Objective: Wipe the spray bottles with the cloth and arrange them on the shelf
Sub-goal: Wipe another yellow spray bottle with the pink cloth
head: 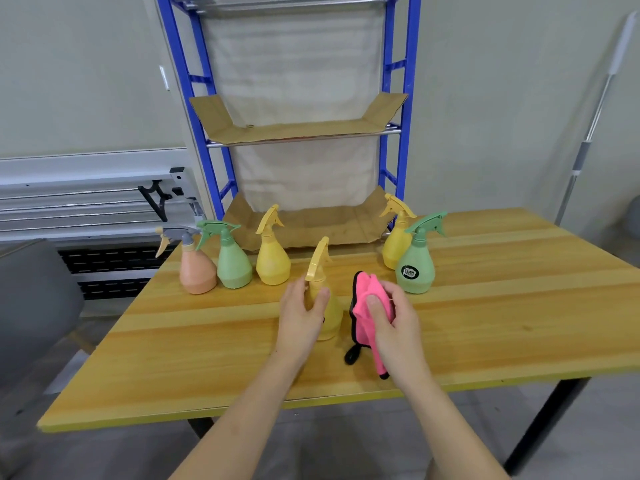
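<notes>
My left hand (300, 311) grips a yellow spray bottle (329, 311) by its neck, upright near the middle of the wooden table (502, 306). Just right of it, my right hand (394, 320) holds a bunched pink cloth (365, 308) with a black edge, close beside the bottle. Behind stand an orange bottle (197, 268), a green bottle (232, 263) and a yellow bottle (272, 259) on the left. Another yellow bottle (396, 242) and a green bottle (415, 266) with a black label stand on the right. The blue shelf (393, 140) behind the table has cardboard-lined levels.
A grey chair (34, 299) sits left of the table. A mop handle (588, 133) leans on the wall at the right. Metal rails (86, 199) run along the left wall. Black table legs (547, 427) show below the front edge.
</notes>
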A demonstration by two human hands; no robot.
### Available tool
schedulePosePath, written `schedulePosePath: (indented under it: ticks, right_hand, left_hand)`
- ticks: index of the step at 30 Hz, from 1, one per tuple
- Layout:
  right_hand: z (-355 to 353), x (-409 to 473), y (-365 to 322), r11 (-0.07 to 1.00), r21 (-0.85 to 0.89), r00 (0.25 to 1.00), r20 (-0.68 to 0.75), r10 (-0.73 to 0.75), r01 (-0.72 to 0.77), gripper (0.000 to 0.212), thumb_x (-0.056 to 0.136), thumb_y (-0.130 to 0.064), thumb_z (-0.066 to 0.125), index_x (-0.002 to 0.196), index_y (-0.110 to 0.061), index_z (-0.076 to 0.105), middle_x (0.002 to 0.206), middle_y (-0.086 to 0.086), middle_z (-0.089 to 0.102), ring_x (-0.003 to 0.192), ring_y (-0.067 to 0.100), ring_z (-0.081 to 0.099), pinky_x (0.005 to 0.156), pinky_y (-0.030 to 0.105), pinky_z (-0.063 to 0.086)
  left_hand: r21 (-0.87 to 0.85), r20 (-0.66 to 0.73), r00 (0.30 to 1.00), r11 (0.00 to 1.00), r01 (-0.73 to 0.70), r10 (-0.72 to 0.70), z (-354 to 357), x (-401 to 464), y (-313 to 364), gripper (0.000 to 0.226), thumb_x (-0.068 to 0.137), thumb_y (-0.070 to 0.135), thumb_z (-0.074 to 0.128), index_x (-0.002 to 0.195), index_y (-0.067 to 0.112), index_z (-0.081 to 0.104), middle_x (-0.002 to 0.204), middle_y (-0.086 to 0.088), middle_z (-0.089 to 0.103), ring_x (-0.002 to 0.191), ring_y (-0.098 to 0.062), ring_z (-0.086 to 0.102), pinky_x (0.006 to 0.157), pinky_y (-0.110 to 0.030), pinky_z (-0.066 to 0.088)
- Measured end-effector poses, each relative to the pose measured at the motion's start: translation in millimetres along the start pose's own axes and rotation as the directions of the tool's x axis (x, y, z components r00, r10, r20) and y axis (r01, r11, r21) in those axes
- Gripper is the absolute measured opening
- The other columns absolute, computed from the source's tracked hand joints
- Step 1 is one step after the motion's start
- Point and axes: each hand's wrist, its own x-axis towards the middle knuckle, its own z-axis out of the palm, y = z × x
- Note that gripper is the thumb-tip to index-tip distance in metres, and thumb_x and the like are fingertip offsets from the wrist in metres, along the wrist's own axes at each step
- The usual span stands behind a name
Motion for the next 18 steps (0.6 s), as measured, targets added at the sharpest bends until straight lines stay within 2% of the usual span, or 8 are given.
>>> schedulePosePath:
  ticks: [2, 4, 6, 11, 15, 18]
  right_hand:
    - [-1.7, 2.8, 0.1, 1.000, -0.004, 0.999, -0.035, -0.014, 0.014, 0.031, 0.105, -0.032, 0.057, 0.135, -0.027, 0.061, 0.125, -0.013, 0.063, 0.119, 0.006, 0.059, 0.101, 0.033, 0.050]
    - [-3.8, 6.5, -0.9, 1.000, 0.006, 0.997, -0.074, -0.010, 0.010, 0.032, 0.105, -0.026, 0.057, 0.136, -0.023, 0.062, 0.125, -0.011, 0.062, 0.120, 0.005, 0.057, 0.104, 0.033, 0.049]
    - [-6.5, 9.6, -1.6, 1.000, 0.021, 0.997, -0.081, 0.004, -0.002, 0.032, 0.106, -0.023, 0.055, 0.138, -0.022, 0.062, 0.126, -0.011, 0.061, 0.121, 0.003, 0.056, 0.105, 0.031, 0.048]
    - [-14.7, 16.8, 1.7, 0.999, 0.033, 0.996, -0.087, 0.034, -0.032, 0.036, 0.106, -0.021, 0.054, 0.141, -0.024, 0.061, 0.131, -0.013, 0.060, 0.125, 0.003, 0.054, 0.106, 0.027, 0.046]
    - [-22.4, 26.6, 3.1, 0.998, 0.030, 0.993, -0.104, 0.057, -0.055, 0.043, 0.099, -0.006, 0.055, 0.139, -0.021, 0.062, 0.130, -0.010, 0.058, 0.125, 0.007, 0.054, 0.107, 0.029, 0.046]
    - [-29.6, 38.2, 5.7, 0.998, 0.020, 0.992, -0.109, 0.058, -0.056, 0.049, 0.095, 0.000, 0.053, 0.138, -0.022, 0.063, 0.126, -0.013, 0.055, 0.120, 0.001, 0.053, 0.103, 0.028, 0.048]
  left_hand:
    - [0.014, -0.011, 1.000, 1.000, 0.007, -0.007, -1.6, -2.1, -0.1, 0.036, 0.097, 0.029, 0.061, 0.133, 0.027, 0.056, 0.119, 0.010, 0.053, 0.116, -0.011, 0.051, 0.100, -0.034, 0.047]
    - [0.072, -0.036, 0.999, 0.997, -0.027, 0.030, -3.2, -6.2, -1.2, 0.041, 0.094, 0.023, 0.062, 0.134, 0.024, 0.054, 0.117, 0.010, 0.052, 0.112, -0.011, 0.053, 0.094, -0.032, 0.050]
    - [0.141, -0.033, 0.997, 0.988, -0.062, 0.068, -3.3, -6.4, -3.0, 0.042, 0.094, 0.025, 0.064, 0.134, 0.024, 0.055, 0.115, 0.011, 0.053, 0.109, -0.010, 0.054, 0.090, -0.030, 0.050]
    - [0.203, 0.029, 0.996, 0.976, -0.083, 0.079, 9.4, 18.4, 0.9, 0.048, 0.095, 0.031, 0.068, 0.140, 0.024, 0.053, 0.120, 0.011, 0.054, 0.115, -0.008, 0.053, 0.094, -0.028, 0.048]
    - [0.209, 0.023, 0.997, 0.974, -0.083, 0.079, 33.8, 44.8, 3.8, 0.052, 0.095, 0.031, 0.068, 0.143, 0.019, 0.053, 0.124, 0.007, 0.054, 0.119, -0.013, 0.054, 0.097, -0.035, 0.051]
    - [0.266, -0.009, 0.998, 0.962, -0.065, 0.069, 54.8, 64.5, 4.7, 0.056, 0.095, 0.037, 0.065, 0.147, 0.021, 0.050, 0.126, 0.006, 0.054, 0.118, -0.014, 0.056, 0.094, -0.040, 0.053]
